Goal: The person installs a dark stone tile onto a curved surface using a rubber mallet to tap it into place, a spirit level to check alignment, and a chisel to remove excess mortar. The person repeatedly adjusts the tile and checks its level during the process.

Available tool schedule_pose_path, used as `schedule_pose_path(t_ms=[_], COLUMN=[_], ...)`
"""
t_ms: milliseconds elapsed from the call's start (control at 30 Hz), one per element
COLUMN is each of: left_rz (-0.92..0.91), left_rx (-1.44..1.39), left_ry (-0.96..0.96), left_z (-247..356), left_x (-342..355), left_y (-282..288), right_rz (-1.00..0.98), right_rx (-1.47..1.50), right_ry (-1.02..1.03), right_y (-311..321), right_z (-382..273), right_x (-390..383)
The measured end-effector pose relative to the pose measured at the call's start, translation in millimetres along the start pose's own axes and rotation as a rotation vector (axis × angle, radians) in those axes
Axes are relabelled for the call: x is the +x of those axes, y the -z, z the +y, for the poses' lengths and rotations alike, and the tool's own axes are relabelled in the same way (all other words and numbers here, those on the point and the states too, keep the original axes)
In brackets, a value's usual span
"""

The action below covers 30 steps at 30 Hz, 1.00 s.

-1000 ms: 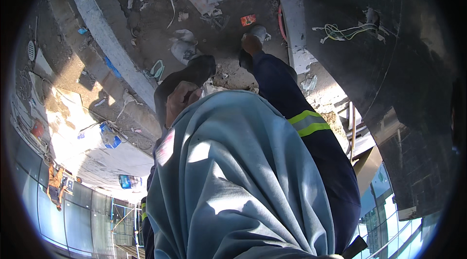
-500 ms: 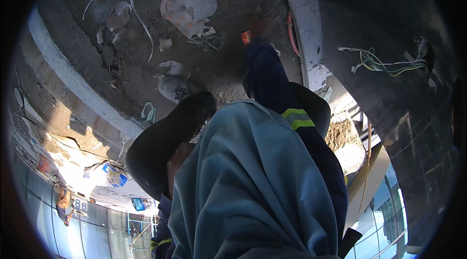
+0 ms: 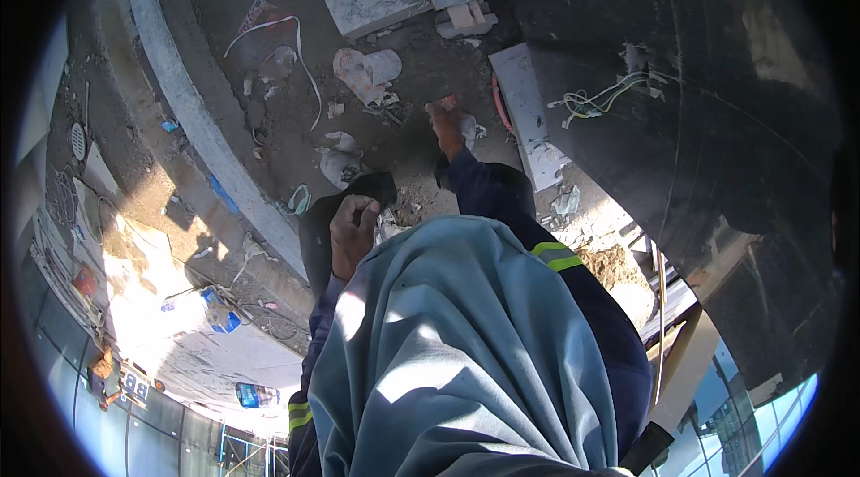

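Observation:
My right hand (image 3: 445,126) reaches down to the dirt ground, its fingers closed on a small red packet (image 3: 442,103). A crumpled whitish bag or sack (image 3: 367,74) lies just left of it, and a pale scrap (image 3: 472,129) is close by on its right. My left hand (image 3: 353,228) is raised near my left knee with fingers curled and the thumb against them; whatever they may hold is too small to make out. Dark blue sleeves with yellow-green reflective bands cover my arms. A large grey-green cloth (image 3: 466,325) hides much of my body.
A long pale kerb (image 3: 184,87) curves down the left. Right of my right hand stands a whitish slab (image 3: 527,110) beside a red hose (image 3: 500,103). Loose wires (image 3: 596,105) lie on the dark surface. Concrete blocks (image 3: 367,2) are ahead; another person (image 3: 103,378) is far left.
My view has shifted, showing more ground ahead. The right hand, blurred before beside the red packet, now shows clearly at it. My left hand has come up into view by the knee.

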<state>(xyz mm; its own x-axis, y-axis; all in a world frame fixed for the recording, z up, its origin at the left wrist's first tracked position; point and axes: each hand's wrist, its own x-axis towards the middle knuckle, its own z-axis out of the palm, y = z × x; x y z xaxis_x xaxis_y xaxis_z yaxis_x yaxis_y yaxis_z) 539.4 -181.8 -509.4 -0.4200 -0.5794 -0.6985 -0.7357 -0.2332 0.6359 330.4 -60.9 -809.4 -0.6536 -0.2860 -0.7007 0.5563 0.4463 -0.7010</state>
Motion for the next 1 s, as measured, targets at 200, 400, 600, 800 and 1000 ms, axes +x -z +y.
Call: schedule_pose_path(t_ms=[200, 400, 600, 800, 1000], left_rz=[-0.119, -0.183, -0.458, -0.445, -0.519], left_rx=[-0.295, -0.345, -0.461, 0.018, 0.518], left_ry=[-0.145, -0.563, -0.862, -1.254, -1.412], left_z=[153.1, 323.4, 526.9, 707.2, 768.6], left_x=[-63.1, -129.7, -203.9, -228.7, -180.1], left_y=[-11.3, -31.3, -60.7, -132.5, -201.8], right_rz=[-0.398, 0.038, 0.291, 0.514, 0.78], right_rx=[-0.202, -0.472, -0.353, -0.222, -0.216], right_ry=[0.399, 1.072, 1.321, 1.25, 1.111], right_y=[60.6, 157.2, 257.5, 312.4, 334.2], right_z=[-268.9, -447.6, -577.4, -584.1, -565.3], right_x=[-276.2, -366.1, -447.9, -502.6, -538.6])
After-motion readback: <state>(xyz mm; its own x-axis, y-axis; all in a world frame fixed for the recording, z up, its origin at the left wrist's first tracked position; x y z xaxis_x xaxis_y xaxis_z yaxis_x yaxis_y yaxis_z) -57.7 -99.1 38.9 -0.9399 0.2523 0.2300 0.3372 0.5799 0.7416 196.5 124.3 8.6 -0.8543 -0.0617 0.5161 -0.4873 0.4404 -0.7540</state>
